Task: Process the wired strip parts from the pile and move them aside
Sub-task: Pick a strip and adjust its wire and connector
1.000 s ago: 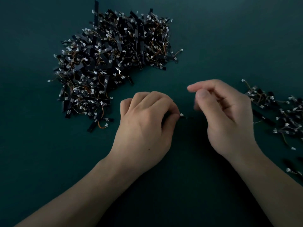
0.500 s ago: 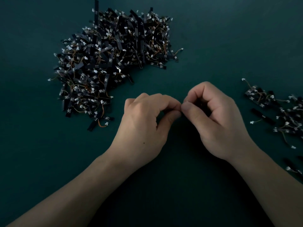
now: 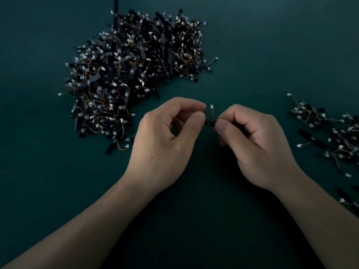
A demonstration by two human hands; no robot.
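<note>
Strip (image 3: 210, 122) pinched end to end between left hand (image 3: 167, 136) and right hand (image 3: 258, 144), long axis 9-to-3, wire curling to 12. Pile (image 3: 136, 68) at 11; done group (image 3: 334, 136) at 3, nearer the right hand.

Light: dim, even, no glare | shadows: soft, dark under both forearms on table (image 3: 252, 45) | focus: centre fairly sharp, parts at right edge (image 3: 342, 136) smeared | wide-angle stretch twd corners

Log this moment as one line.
stage: working one part | left hand: pinching part | right hand: pinching same part | pile: far left | done parts: right
</note>
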